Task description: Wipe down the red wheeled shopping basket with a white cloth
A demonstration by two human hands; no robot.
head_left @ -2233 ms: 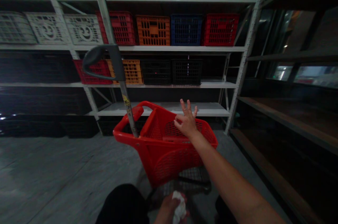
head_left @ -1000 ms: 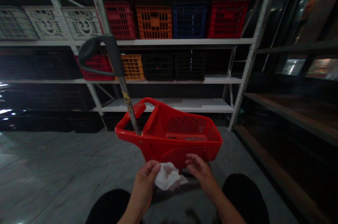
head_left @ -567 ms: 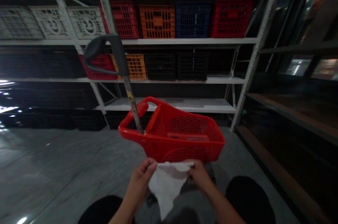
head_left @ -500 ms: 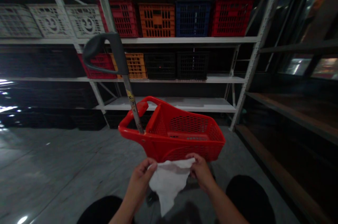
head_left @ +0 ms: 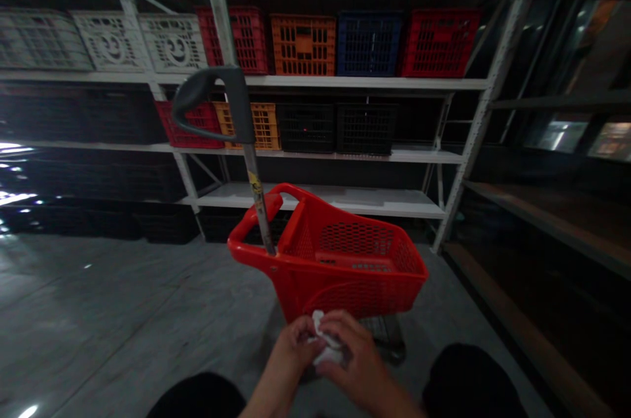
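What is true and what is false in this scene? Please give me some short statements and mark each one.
1. The bare left hand and right hand press a crumpled white wipe between them. True.
2. A curved dark grey handle on a metal pole rises at a corner of a red plastic mesh basket. True.
3. The left hand grips this handle. False: both hands are at the wipe.
4. A blue plastic crate stands above two black plastic crates. True.
5. The wipe lies inside the basket. False: it is between the hands.

A crumpled white tissue [head_left: 326, 346] bunched between left hand [head_left: 296, 347] and right hand [head_left: 349, 353].
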